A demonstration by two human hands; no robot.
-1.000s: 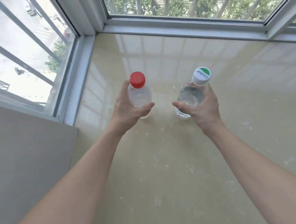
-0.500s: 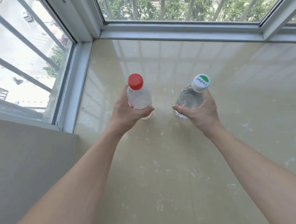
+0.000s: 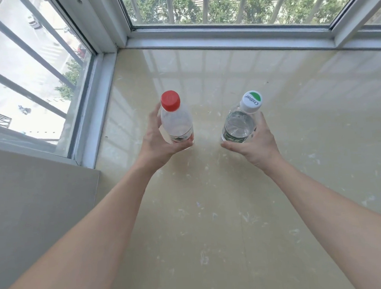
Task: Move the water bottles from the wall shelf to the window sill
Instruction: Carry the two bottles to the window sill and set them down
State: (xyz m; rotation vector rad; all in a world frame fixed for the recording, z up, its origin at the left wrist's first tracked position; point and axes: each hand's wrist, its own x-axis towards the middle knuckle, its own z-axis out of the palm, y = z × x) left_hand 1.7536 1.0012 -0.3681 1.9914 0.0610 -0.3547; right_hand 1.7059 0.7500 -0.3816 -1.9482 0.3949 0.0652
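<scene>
Two bottles, open sill all around

Bright window daylight, wide-angle edge distortion

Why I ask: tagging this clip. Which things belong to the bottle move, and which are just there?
Job: red-capped bottle, white-capped bottle, left hand, right hand, window sill.
Just there: window frame, grey wall, outside bars.
</scene>
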